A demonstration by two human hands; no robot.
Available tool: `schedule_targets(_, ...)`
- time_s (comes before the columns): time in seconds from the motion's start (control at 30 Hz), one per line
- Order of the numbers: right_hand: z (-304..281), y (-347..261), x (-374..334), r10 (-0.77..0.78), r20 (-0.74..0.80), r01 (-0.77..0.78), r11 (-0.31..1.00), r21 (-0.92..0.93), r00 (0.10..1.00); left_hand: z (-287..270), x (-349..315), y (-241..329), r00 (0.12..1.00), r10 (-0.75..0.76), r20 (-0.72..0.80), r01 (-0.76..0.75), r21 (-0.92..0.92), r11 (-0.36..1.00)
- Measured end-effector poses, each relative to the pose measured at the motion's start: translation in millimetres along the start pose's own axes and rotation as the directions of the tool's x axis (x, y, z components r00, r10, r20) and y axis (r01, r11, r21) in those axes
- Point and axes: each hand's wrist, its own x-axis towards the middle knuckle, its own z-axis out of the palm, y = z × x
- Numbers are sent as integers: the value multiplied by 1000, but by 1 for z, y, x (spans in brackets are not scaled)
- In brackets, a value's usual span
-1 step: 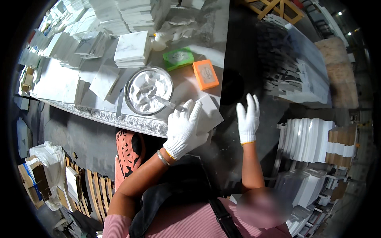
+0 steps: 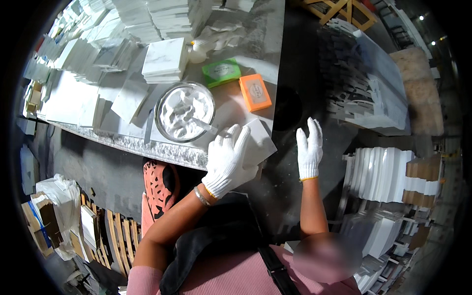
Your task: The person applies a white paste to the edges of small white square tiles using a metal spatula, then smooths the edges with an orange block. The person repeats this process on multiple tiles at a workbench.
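My left hand, in a white knitted glove, grips a white square tile at the near corner of the stone worktable. Its fingers lie along the tile's left side, and part of the tile is hidden beneath the hand. Just left of these fingertips stands a clear round bowl of white paste, with a pale flat stick leaning over its rim. To the right, beyond the table edge, my gloved right hand is raised with fingers spread, holding nothing.
A green box and an orange box lie behind the tile. Stacked marble tiles and a white squeeze bottle stand farther back. White slabs are piled at right; a wooden pallet lies on the floor at lower left.
My right hand has shifted very slightly to the right. The left hand and the tile stay in place.
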Motion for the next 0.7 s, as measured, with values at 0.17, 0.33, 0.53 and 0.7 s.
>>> schedule_targets(0.17,-42,-65,-23,412,410,-571,698,432,814,3,-12,3,988,55,-141,-83,-196,977)
schedule_targets(0.33,-53,-101,-62,240,475,-531,425,733,847,1,-26,10,965,116,-236,-179,-265,948)
schedule_targets(0.53,-62,-121,-67,215,476,-522,347,779,853,-35,-53,4,1000,-31,5,28,-572,820)
schedule_targets(0.7,-60,-137,-88,69,517,-469,536,702,853,-61,-72,-16,854,-115,508,514,-858,24)
